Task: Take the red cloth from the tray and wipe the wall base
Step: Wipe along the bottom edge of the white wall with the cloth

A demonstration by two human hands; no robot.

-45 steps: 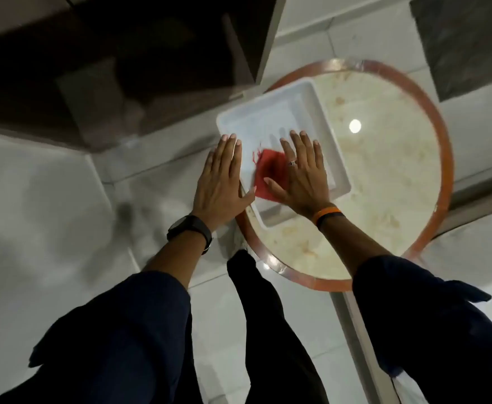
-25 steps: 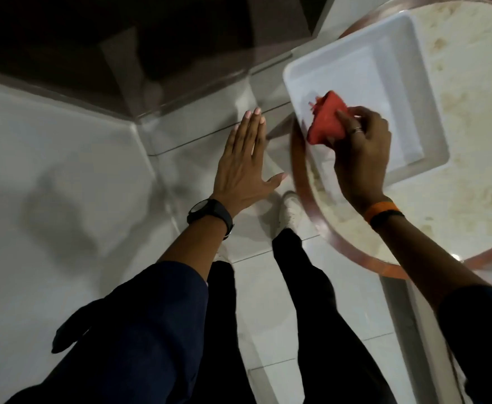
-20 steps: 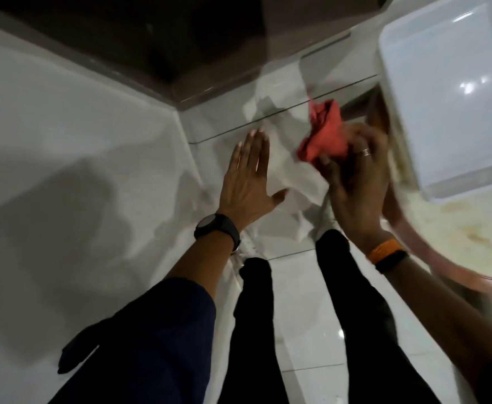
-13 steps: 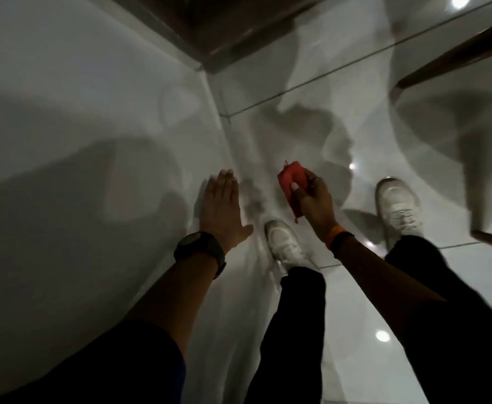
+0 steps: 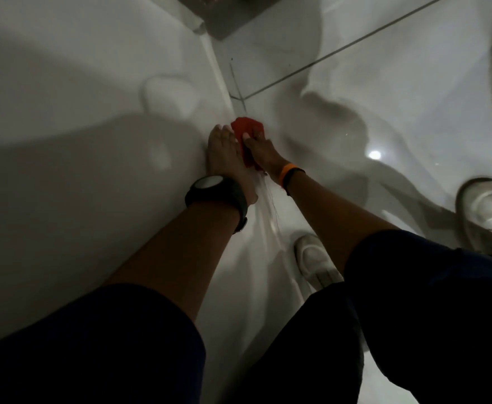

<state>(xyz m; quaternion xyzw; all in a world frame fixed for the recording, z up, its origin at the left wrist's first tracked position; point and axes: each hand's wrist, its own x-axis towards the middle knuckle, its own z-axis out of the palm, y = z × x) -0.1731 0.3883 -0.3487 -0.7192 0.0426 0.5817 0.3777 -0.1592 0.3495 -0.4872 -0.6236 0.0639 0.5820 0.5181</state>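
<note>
Both arms stretched down toward the wall base (image 5: 224,86), right hand (image 5: 263,151) clenched around the red cloth (image 5: 246,131) pressed at the seam of wall and floor (image 5: 384,83), left hand (image 5: 224,153) flat and released, fingers together beside the cloth, black watch (image 5: 215,193) on its wrist.

One head-worn wide-angle view looks steeply down, close over the wall base (image 5: 224,83) and floor (image 5: 370,83).

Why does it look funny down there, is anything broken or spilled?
Nothing stands out. The right hand presses the red cloth where the wall meets the floor. The blotches look like shadows and reflections.
</note>
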